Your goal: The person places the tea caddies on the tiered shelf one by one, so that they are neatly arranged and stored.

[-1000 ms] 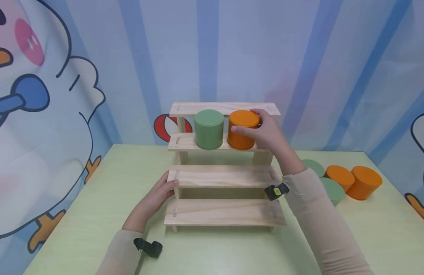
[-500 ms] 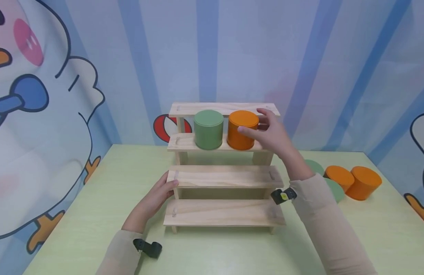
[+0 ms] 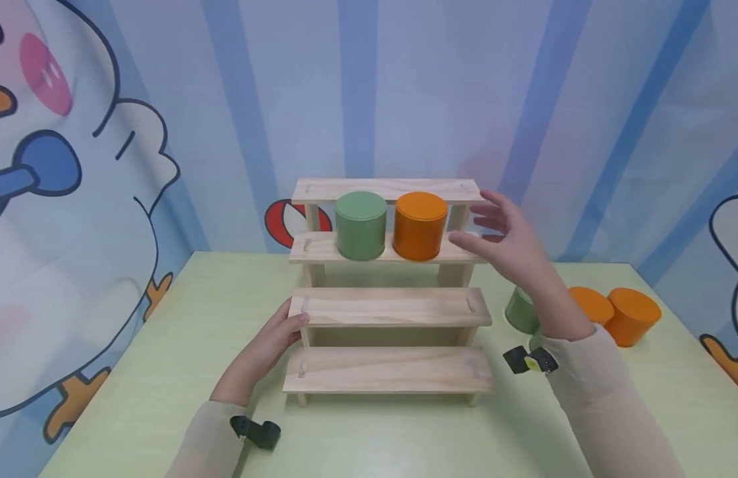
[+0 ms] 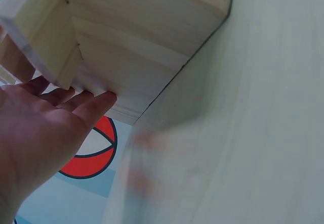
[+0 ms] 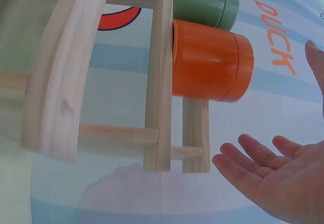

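Observation:
A four-tier wooden step shelf (image 3: 392, 305) stands on the table. My left hand (image 3: 270, 348) holds its left end, thumb over the edge of the second board from the bottom; in the left wrist view the fingers (image 4: 93, 107) reach behind the side. On the third board up, a green lidded canister (image 3: 361, 226) and an orange lidded canister (image 3: 420, 227) stand upright side by side, a small gap between them. My right hand (image 3: 515, 245) is in the air just right of the orange canister, apart from it, fingers spread and holding nothing.
Right of the shelf, several more canisters stand on the pale green table (image 3: 165, 358): a green one (image 3: 522, 312), two orange ones (image 3: 633, 317), and another green one mostly hidden by the right forearm. A printed cloth backdrop (image 3: 440, 86) hangs behind.
My right hand has let go of the orange canister and moved off to the right, its fingers opening. The canister stays on the board beside the green one. My left hand has stayed put.

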